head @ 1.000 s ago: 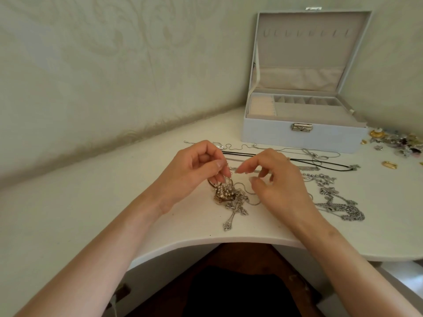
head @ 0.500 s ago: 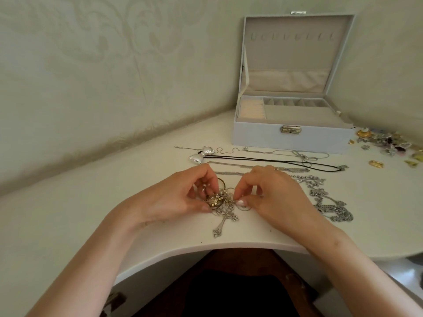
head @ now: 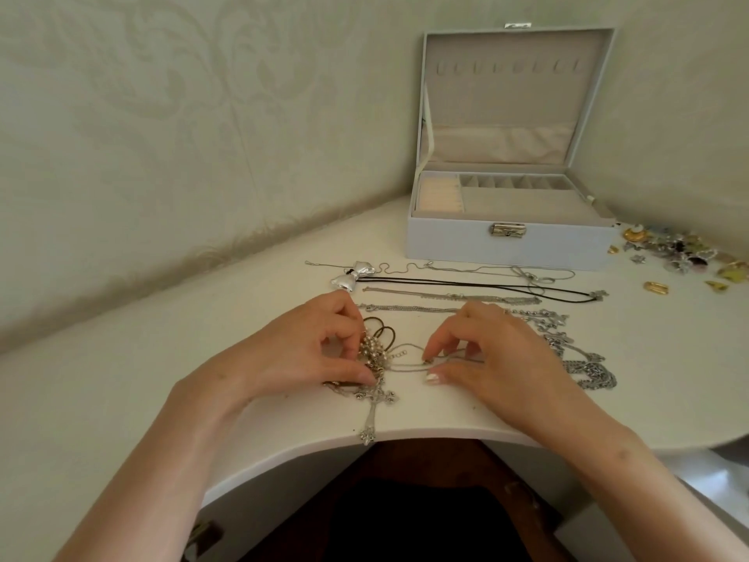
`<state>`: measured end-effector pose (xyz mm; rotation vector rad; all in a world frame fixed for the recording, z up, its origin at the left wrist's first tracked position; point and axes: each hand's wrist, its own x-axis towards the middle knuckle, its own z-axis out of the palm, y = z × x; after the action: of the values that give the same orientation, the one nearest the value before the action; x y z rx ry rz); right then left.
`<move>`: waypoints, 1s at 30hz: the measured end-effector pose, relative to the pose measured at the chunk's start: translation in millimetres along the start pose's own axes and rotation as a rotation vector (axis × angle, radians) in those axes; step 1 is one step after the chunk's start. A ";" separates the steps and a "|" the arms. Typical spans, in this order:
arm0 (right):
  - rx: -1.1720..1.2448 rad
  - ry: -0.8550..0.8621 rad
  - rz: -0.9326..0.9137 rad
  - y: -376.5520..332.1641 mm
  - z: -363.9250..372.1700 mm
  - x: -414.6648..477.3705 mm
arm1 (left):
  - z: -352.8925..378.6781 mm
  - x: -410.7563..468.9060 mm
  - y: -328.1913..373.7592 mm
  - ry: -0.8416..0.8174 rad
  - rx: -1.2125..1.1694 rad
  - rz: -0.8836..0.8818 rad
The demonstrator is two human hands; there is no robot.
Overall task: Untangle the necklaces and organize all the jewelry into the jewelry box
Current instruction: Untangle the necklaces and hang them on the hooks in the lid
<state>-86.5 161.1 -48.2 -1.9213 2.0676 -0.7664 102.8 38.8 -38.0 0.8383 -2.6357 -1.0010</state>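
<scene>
Two hands are seen at the curved front edge of the table (head: 182,358). At the far left, a broad bare stretch of tabletop lies between the wall (head: 162,135) and the left hand (head: 308,350). The tangle (head: 375,354) of beads, dark loops and silver links is pinched by that hand's curled fingers and thumb. From the tangle a cross (head: 371,415) is laid toward the person, its foot reaching the table's rim. A chain (head: 405,367) is drawn rightward from the tangle and pinched between thumb and forefinger of the right hand (head: 498,358); a small bare gap is kept between the hands. Behind them, a bow (head: 352,275), a cord (head: 466,283) and several straightened necklaces are set in rows, apart from one another. Further back, the box (head: 510,249) is stood open near the wall corner, lid upright. A heavy necklace (head: 591,371) is heaped just beside the right hand. At the far right, a pile (head: 689,257) of small pieces is spread beside the box, up to the frame's edge.
</scene>
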 end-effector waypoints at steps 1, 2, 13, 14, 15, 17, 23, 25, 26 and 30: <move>-0.006 -0.014 0.008 -0.1 -1.5 0.4 | -1.0 -0.4 -1.3 -0.005 0.002 0.003; -0.006 -0.024 0.017 -0.5 -3.2 0.8 | -2.2 -1.3 -1.8 -0.010 0.008 0.008; -0.010 0.010 0.023 -40.4 21.2 29.3 | -1.6 -5.4 6.3 -0.008 -0.141 -0.032; -0.016 -0.009 0.028 -41.9 23.0 31.2 | -1.9 -5.5 6.9 -0.003 -0.149 -0.037; -0.005 -0.020 0.033 -42.6 23.8 32.5 | -2.2 -5.8 7.7 0.008 -0.152 -0.040; 0.038 -0.019 0.048 -41.3 24.0 34.3 | -3.1 -6.2 7.8 0.054 -0.140 -0.052; 0.428 0.025 0.150 -30.8 18.9 38.3 | -2.4 -6.1 5.7 -0.009 0.059 -0.087; 0.591 0.037 0.181 -29.6 15.2 39.6 | -5.5 -5.9 2.5 -0.023 0.062 -0.098; 0.661 0.042 0.189 -28.9 13.8 39.9 | -7.4 -6.4 1.0 -0.034 0.057 -0.108; 0.837 0.076 0.179 -25.4 10.9 40.0 | -13.9 -10.0 -2.0 -0.073 0.003 -0.122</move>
<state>-64.2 119.4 -36.9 -1.2346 1.5309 -1.3839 117.1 35.7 -28.7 0.9927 -2.6750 -1.0768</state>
